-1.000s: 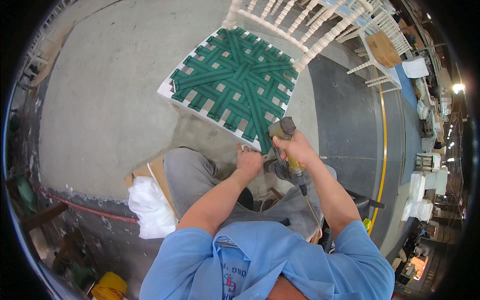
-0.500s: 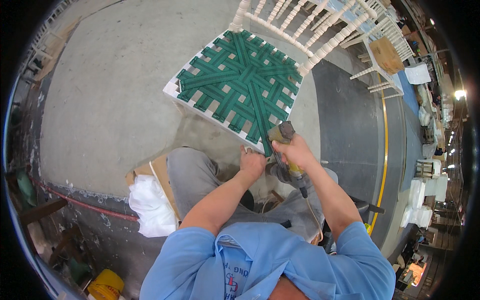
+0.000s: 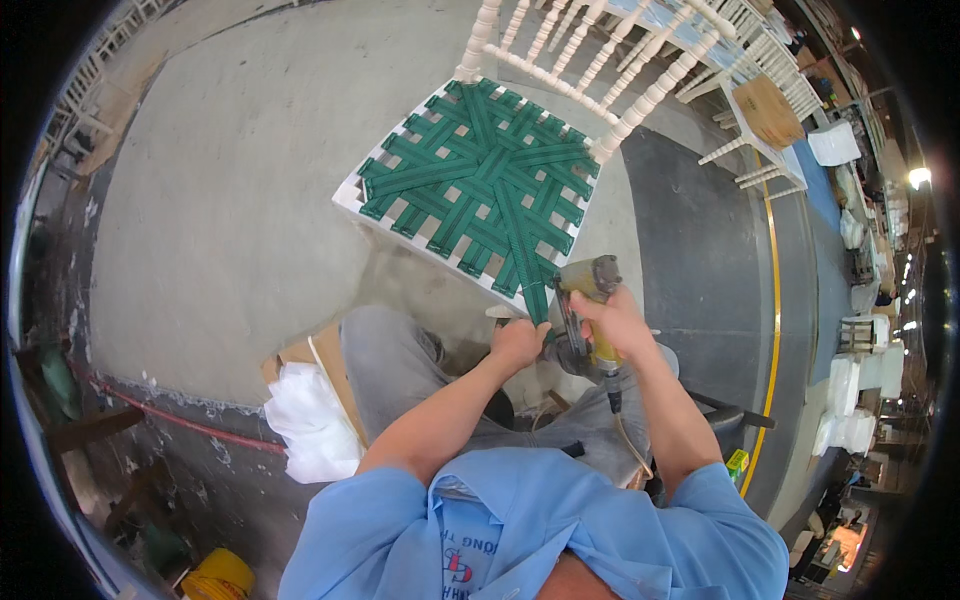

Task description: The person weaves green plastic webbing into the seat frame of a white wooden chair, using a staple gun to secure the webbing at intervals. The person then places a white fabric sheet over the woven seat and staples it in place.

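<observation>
A white chair with turned spindles (image 3: 640, 130) stands in front of me, its seat laced with green webbing straps (image 3: 450, 150), some woven and others crossing diagonally over them. One diagonal strap runs over the near corner of the seat, and its loose end (image 3: 538, 305) hangs past the frame. My left hand (image 3: 518, 345) is closed on that end, just below the corner. In my right hand (image 3: 618, 325) is a yellow and dark air staple gun (image 3: 592, 280), gripped by its handle, with a hose running down from it. Its nose is beside the strap, right of the corner.
A brown cardboard piece and white wrapping (image 3: 310, 425) lie left of my knees. More white chairs stand at the back right, one bearing a cardboard box (image 3: 767, 110). A yellow floor line (image 3: 775, 330) runs along the right. A yellow bucket (image 3: 218, 577) is at lower left.
The staple gun has shifted right, away from the strap. My left hand has moved slightly down and right, from the seat's edge onto the strap end. The chair appears slightly lower in view.
</observation>
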Available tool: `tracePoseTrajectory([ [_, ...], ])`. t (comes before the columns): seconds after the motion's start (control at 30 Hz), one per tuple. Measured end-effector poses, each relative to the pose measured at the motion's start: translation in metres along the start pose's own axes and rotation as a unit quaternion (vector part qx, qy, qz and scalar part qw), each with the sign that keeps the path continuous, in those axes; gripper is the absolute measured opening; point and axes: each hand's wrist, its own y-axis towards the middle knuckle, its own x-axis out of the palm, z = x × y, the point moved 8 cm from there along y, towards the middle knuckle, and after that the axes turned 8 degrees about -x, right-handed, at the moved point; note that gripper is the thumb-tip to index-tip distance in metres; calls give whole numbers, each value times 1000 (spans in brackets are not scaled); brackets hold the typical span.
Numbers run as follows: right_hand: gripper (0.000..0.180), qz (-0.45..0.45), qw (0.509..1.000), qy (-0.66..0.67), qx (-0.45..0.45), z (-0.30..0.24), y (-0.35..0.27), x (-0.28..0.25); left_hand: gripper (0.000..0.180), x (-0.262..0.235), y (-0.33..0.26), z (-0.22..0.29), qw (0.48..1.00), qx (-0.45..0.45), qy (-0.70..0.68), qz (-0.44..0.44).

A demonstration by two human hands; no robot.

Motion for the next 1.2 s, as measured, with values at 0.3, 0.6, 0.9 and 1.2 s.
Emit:
tracePoseTrajectory([
  [0.3, 25, 22, 999, 28, 13, 17, -8, -32, 32, -101, 9, 24, 863, 26, -488, -126],
  [0.6, 36, -17, 998, -53, 28, 28, 31, 2, 31, -102, 59, 16, 852, -14, -508, -128],
  [0.9, 41, 0, 996, -81, 29, 36, 38, 8, 28, -100, 65, 16, 847, -16, -507, -161],
  [1.2, 37, -9, 995, -87, 38, 39, 38, 14, 28, -99, 74, 16, 845, -4, -506, -171],
])
